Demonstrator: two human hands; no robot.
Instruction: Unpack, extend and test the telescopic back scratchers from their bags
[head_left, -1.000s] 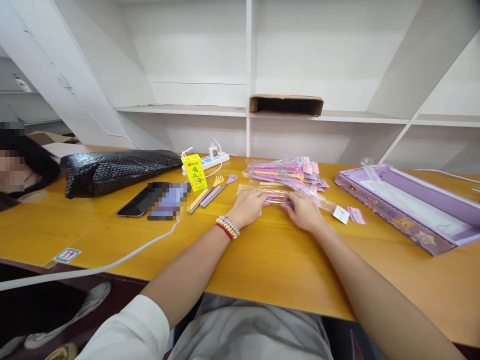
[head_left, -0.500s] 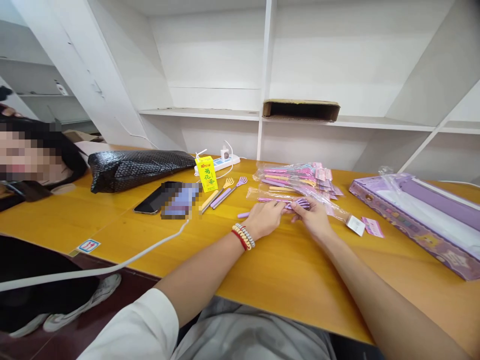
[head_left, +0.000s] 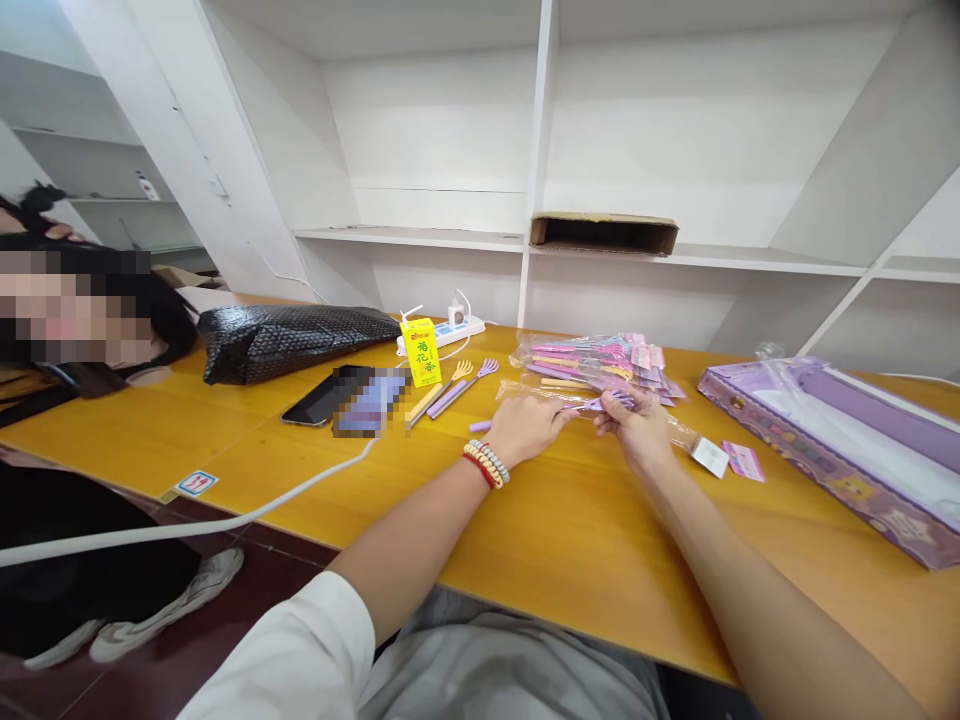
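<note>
A purple back scratcher [head_left: 595,404] is held level above the table between both my hands. My left hand [head_left: 527,432] is wrapped round its handle, whose purple end sticks out at the wrist side. With thumb and fingers closed, my right hand [head_left: 636,424] grips the claw end and partly hides it. Clear plastic wrapping lies just behind my hands. A pile of packaged back scratchers [head_left: 592,355] in pink, purple and yellow rests farther back. To the left, a yellow back scratcher [head_left: 442,390] and another purple back scratcher [head_left: 463,390] lie unwrapped.
Left of these are a yellow drink carton [head_left: 422,352], a phone [head_left: 326,395], a power strip [head_left: 471,328] and a black bubble-wrap parcel [head_left: 300,340]. A purple display box [head_left: 825,460] stands right, near a pink card [head_left: 744,461]. A white cable crosses the front-left edge; another person sits left.
My right hand has shifted slightly right along the claw end, and more of the metal shaft shows between my hands. The view has tilted a little.
</note>
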